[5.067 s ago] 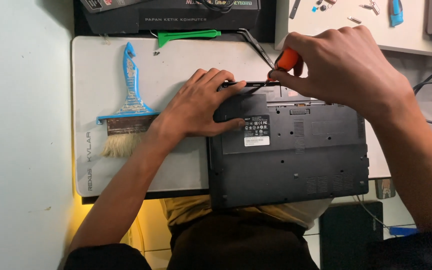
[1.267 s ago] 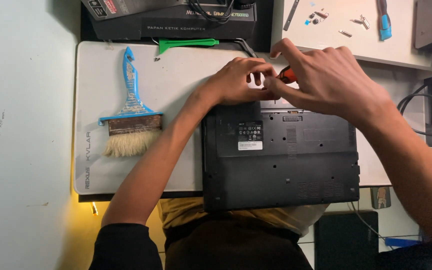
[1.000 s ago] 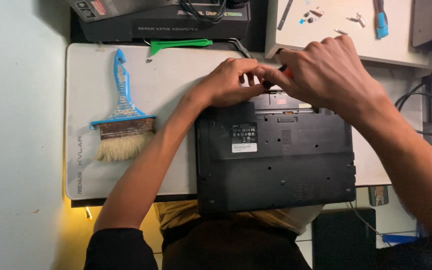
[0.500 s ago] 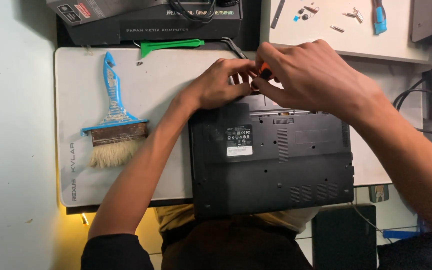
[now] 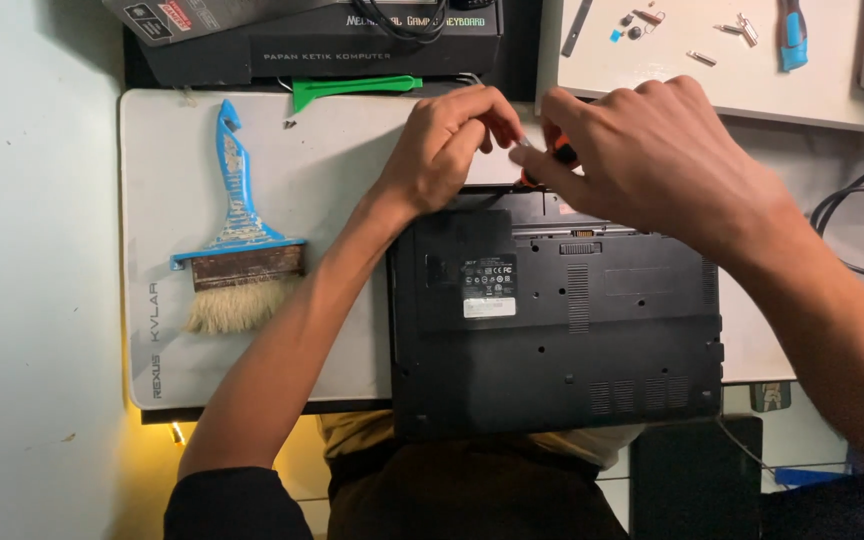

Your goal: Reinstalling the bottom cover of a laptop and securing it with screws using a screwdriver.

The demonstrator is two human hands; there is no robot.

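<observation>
**Both hands at the far edge of an upturned laptop**

A black laptop (image 5: 557, 330) is laid bottom-up on a pale mat (image 5: 332, 170), its near edge overhanging the surface towards the person's lap. The left hand (image 5: 447, 145) is curled at the laptop's far edge, fingertips pinched together beside a small metal tip; whether anything is gripped between them cannot be told. The right hand (image 5: 652, 160) is closed around an orange-handled screwdriver (image 5: 558, 155), of which only a sliver of handle is seen between the fingers. The point where the tool meets the laptop is hidden by both hands.

On the mat, well to the left, a blue-handled brush (image 5: 237, 250) is laid with its bristles towards the person. A green pry tool (image 5: 352, 90) is placed at the mat's far edge, just before a dark box (image 5: 372, 45). On a pale board (image 5: 822, 95) at the upper right, small screws (image 5: 637, 20) and a blue-handled tool (image 5: 790, 35) are scattered. Black cables (image 5: 857, 225) are looped at the right.
</observation>
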